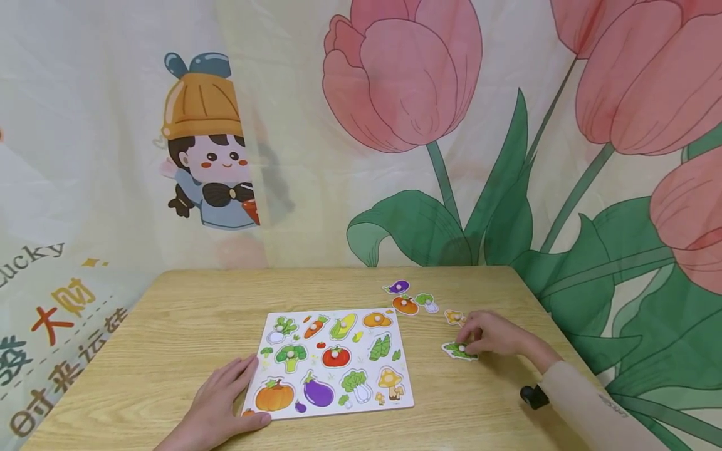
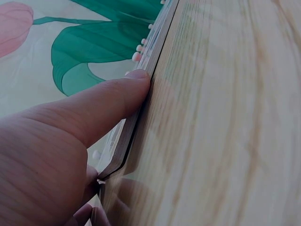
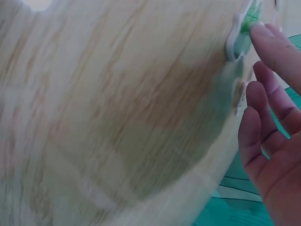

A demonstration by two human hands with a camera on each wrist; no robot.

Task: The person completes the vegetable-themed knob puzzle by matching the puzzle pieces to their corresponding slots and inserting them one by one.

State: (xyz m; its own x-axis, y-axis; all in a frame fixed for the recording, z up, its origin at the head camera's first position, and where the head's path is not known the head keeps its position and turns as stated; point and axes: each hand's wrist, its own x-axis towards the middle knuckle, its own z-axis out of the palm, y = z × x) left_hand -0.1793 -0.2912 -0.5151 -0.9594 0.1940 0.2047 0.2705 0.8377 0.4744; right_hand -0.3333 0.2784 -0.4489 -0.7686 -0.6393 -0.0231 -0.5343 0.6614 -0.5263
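Observation:
A white vegetable puzzle board (image 1: 307,366) lies on the table, with knobbed pieces such as the tomato (image 1: 336,357), carrot (image 1: 316,327) and corn (image 1: 343,327) in it. My left hand (image 1: 217,401) rests at its near left corner. The thumb (image 2: 110,99) lies straight against the board's edge, the other fingers along the left side. To the right of the board, my right hand (image 1: 496,333) pinches the knob of a green leafy vegetable piece (image 1: 459,351) between thumb and index finger. That piece is at the table surface; in the right wrist view the other fingers are loosely bent.
Loose eggplant (image 1: 399,287), pumpkin (image 1: 405,305), bok choy (image 1: 427,303) and mushroom (image 1: 453,317) pieces lie beyond and right of the board. The wooden table (image 1: 186,313) ends at a printed cloth backdrop (image 1: 304,156). A black device (image 1: 533,396) sits by the right wrist.

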